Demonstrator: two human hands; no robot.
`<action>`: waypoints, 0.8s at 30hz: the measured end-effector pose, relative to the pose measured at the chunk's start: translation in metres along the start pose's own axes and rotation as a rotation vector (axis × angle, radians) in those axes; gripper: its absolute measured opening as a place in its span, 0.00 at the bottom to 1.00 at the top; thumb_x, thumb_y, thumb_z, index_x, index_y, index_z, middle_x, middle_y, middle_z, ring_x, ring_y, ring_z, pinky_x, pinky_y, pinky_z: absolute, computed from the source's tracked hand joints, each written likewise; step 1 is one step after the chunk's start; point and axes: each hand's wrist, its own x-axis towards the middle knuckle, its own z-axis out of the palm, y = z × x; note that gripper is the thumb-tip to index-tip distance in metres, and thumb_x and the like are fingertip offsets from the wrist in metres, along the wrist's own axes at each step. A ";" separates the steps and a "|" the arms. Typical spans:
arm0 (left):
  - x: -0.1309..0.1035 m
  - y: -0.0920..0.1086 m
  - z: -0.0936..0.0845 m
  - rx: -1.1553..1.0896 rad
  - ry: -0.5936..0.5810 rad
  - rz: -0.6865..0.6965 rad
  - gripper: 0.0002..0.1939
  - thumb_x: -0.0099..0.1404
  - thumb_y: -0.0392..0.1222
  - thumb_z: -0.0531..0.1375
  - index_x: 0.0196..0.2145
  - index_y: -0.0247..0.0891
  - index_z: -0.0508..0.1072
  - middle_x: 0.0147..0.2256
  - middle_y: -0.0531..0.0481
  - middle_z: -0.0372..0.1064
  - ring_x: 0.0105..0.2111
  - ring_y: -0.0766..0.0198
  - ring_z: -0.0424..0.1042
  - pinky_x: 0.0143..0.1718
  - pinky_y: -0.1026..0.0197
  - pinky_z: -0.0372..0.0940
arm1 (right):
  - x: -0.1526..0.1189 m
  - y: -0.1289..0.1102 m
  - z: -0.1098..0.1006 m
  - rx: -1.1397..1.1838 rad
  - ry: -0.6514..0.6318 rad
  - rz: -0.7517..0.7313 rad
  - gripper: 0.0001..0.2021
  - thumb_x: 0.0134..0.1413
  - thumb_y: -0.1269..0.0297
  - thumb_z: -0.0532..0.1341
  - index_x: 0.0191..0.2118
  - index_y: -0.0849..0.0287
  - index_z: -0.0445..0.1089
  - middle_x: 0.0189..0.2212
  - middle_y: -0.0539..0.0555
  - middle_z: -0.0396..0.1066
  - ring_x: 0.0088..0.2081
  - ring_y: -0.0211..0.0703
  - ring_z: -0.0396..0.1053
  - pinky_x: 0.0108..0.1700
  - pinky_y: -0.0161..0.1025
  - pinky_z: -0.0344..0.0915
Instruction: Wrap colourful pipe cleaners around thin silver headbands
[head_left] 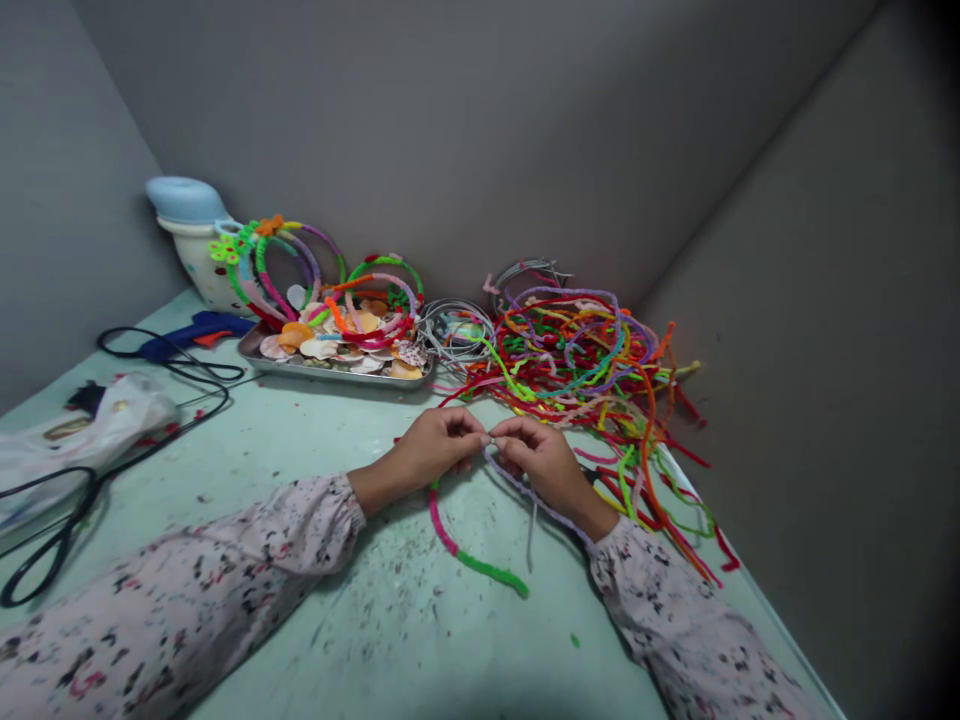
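Note:
My left hand (446, 442) is closed in a pinch on a thin wire frame. From beneath it curves a section wrapped in fuzzy pink and green pipe cleaner (480, 567). My right hand (546, 462) pinches a lavender pipe cleaner (525, 490), its fingertips almost meeting the left ones. The lavender length trails down along my right wrist. Below the right hand a bare grey wire end (532, 540) points down; the fingers hide whether it joins the wrapped section.
Behind my hands, a metal tray (337, 376) holds shells and wrapped hoops. A tangled pile of pipe cleaners (585, 350) lies right, beside coiled grey wire (454, 330). At left are a blue glue gun (195, 333), black cord (94, 490), plastic bag (97, 430) and white container (199, 260). Walls enclose the table.

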 end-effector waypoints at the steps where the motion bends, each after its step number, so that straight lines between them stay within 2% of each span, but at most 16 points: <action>1: 0.000 0.000 0.000 0.009 -0.003 -0.001 0.11 0.56 0.44 0.61 0.30 0.32 0.70 0.16 0.55 0.62 0.17 0.72 0.61 0.18 0.69 0.53 | 0.000 0.000 0.000 0.001 0.001 0.003 0.07 0.47 0.64 0.61 0.34 0.58 0.70 0.18 0.44 0.61 0.20 0.33 0.56 0.22 0.32 0.54; 7: -0.001 -0.003 0.000 0.049 -0.040 0.078 0.10 0.58 0.45 0.60 0.31 0.34 0.69 0.19 0.56 0.62 0.18 0.71 0.62 0.20 0.69 0.54 | 0.000 -0.003 0.000 0.026 -0.014 0.022 0.07 0.47 0.65 0.60 0.35 0.58 0.69 0.17 0.44 0.61 0.19 0.33 0.57 0.22 0.32 0.55; 15: -0.005 0.000 0.001 0.343 0.050 0.256 0.06 0.60 0.40 0.57 0.35 0.37 0.70 0.23 0.55 0.65 0.23 0.69 0.62 0.25 0.68 0.54 | 0.003 -0.002 -0.003 0.012 -0.036 0.011 0.09 0.46 0.66 0.59 0.37 0.58 0.69 0.16 0.43 0.61 0.19 0.33 0.58 0.23 0.32 0.56; 20: -0.006 0.000 0.002 0.445 0.082 0.301 0.05 0.61 0.40 0.56 0.32 0.37 0.70 0.28 0.51 0.68 0.28 0.67 0.64 0.29 0.66 0.56 | 0.005 -0.002 -0.003 0.005 -0.026 0.023 0.09 0.46 0.66 0.59 0.36 0.58 0.69 0.17 0.43 0.62 0.18 0.33 0.58 0.22 0.31 0.55; 24: -0.007 0.000 0.002 0.495 0.093 0.332 0.05 0.61 0.39 0.57 0.34 0.37 0.71 0.31 0.50 0.70 0.31 0.65 0.66 0.32 0.64 0.57 | 0.005 -0.001 -0.003 0.003 -0.025 0.016 0.09 0.47 0.66 0.58 0.37 0.58 0.69 0.16 0.43 0.61 0.18 0.33 0.58 0.22 0.31 0.55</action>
